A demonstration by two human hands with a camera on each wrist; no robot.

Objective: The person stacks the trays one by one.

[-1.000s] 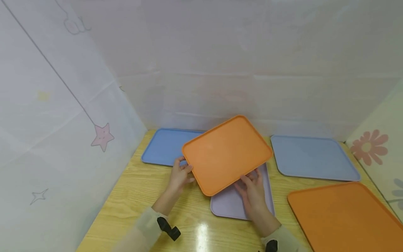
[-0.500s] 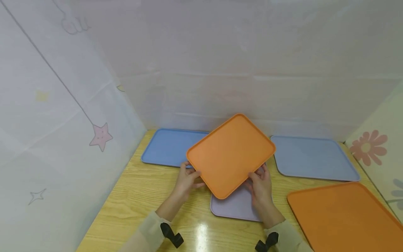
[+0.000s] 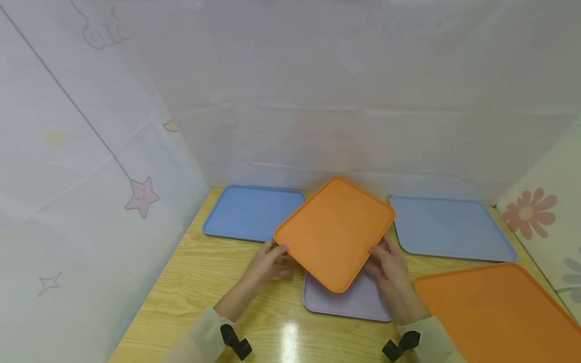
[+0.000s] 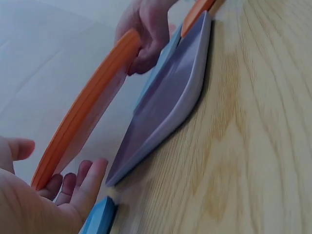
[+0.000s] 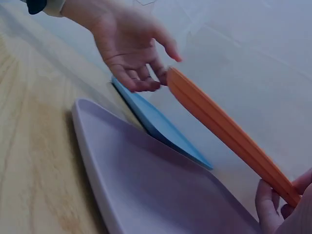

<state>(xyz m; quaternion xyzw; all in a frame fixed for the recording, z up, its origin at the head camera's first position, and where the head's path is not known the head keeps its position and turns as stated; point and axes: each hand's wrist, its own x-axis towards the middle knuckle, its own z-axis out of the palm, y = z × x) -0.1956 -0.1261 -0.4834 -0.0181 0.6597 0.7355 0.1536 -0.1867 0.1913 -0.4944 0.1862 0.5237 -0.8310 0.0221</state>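
Note:
A small orange tray (image 3: 336, 234) is held up, tilted and turned cornerwise, above a light purple tray (image 3: 345, 297) on the table. My right hand (image 3: 388, 264) grips its right lower edge, thumb on top and fingers beneath. At the left corner is my left hand (image 3: 268, 264). The left wrist view shows its thumb lifted off the orange tray (image 4: 87, 107) and loosely bent fingers (image 4: 90, 183) touching the underside. In the right wrist view the left hand (image 5: 129, 48) looks spread, with fingertips at the tray's end. Much of the purple tray is hidden under the orange one.
A blue tray (image 3: 254, 212) lies at the back left of the wooden table (image 3: 181, 302), and a pale blue tray (image 3: 454, 227) at the back right. A larger orange tray (image 3: 499, 312) lies at the front right. White sheeting (image 3: 290, 101) rises behind the table.
The orange tray has turned further clockwise, its near corner moving right. My right hand has shifted right along with it. My left thumb and fingers have loosened at the left corner.

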